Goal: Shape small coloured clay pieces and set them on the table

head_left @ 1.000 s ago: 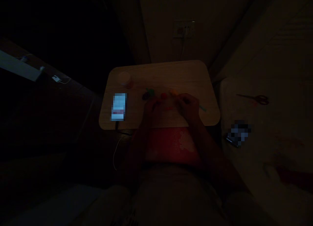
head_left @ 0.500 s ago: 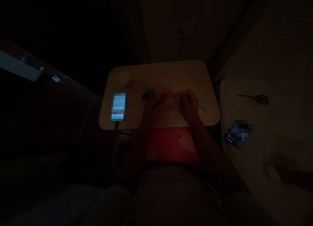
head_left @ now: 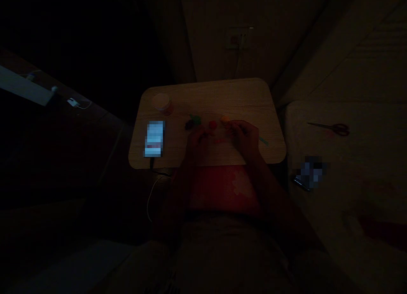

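In the dim light my left hand (head_left: 196,142) is above the front middle of a small wooden table (head_left: 190,93), its fingers curled. Something reddish shows at its fingertips, too dark to name. My right hand (head_left: 246,136) pinches with thumb and forefinger just below an orange lump (head_left: 225,119); what is in the pinch is unclear. A red lump (head_left: 213,124) lies between the hands, with a flat red strip (head_left: 219,140) nearer to me. Beyond my left hand are a green piece (head_left: 196,119) and a dark lump (head_left: 189,124).
A lidded tub (head_left: 162,103) and a lit phone (head_left: 154,139) with a cable are on the table's left. A bluish-green strip (head_left: 263,141) lies right of my right hand. Scissors (head_left: 337,128) and a blurred-out device (head_left: 310,174) rest on the surface at right.
My right hand has turned, and its fingertips have moved left toward the orange lump. The left hand stays almost where it was.
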The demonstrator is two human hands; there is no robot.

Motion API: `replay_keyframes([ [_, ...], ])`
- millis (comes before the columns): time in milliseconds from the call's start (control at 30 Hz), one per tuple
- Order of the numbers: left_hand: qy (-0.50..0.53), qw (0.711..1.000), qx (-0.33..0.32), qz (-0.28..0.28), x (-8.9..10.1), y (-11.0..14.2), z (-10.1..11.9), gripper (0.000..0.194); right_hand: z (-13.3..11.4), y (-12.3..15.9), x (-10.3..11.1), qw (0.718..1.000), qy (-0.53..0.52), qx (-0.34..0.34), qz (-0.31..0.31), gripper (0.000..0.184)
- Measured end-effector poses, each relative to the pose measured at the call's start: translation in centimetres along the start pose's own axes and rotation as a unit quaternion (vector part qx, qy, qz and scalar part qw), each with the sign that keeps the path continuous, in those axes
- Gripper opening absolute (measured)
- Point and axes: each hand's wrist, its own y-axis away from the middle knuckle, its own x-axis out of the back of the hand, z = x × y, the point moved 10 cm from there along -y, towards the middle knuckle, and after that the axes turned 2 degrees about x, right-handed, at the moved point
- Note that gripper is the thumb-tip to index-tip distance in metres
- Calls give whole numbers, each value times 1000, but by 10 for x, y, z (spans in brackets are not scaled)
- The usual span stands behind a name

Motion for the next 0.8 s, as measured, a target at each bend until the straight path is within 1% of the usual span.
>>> replay_keyframes([
  [133, -4, 1000, 5, 1, 0, 0, -3, 23, 5, 0, 0, 1000, 12, -13, 0, 13],
  [200, -1, 1000, 6, 3, 0, 0, -3, 23, 6, 1, 1, 999, 30, -21, 5, 13],
  [300, 9, 1000, 3, -1, -1, 0, -1, 23, 4, 1, 4, 998, 56, -20, 16, 20],
  [467, -1, 1000, 18, -10, -2, 0, -4, 23, 3, 2, 4, 999, 44, -26, 16, 39],
  [567, 5, 1000, 10, -8, -2, 0, -3, 23, -5, 2, 3, 998, 58, -3, 4, 46],
  [667, 2, 1000, 15, -9, -3, -1, -5, 21, -14, 2, 2, 996, 88, 25, -6, 54],
  [800, -3, 1000, 26, -13, -3, 0, -5, 21, -15, 1, 3, 995, 91, 32, 0, 61],
])
